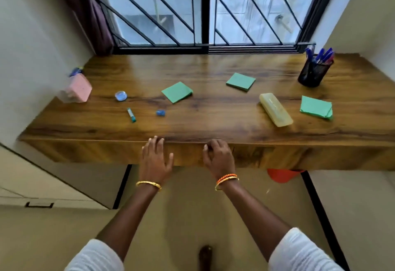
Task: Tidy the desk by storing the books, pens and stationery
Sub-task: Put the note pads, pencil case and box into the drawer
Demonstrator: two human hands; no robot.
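Note:
My left hand (pixel 155 159) lies flat and open against the front face of the wooden desk (pixel 213 121), fingertips at its top edge. My right hand (pixel 218 157) rests beside it with fingers curled onto the same edge, holding nothing. On the desk lie three green sticky-note pads (pixel 177 92) (pixel 240 81) (pixel 316 107), a yellowish pencil case (pixel 275 109), a small glue stick (pixel 131 114), a blue sharpener (pixel 160 112) and a round blue lid (pixel 121 95). A black mesh pen holder (pixel 314 72) with blue pens stands at the back right.
A pink box (pixel 78 88) sits at the desk's left end against the wall. A barred window (pixel 205 8) runs behind the desk. An orange object (pixel 282 175) shows under the desk on the right. A cabinet (pixel 40 185) stands at lower left.

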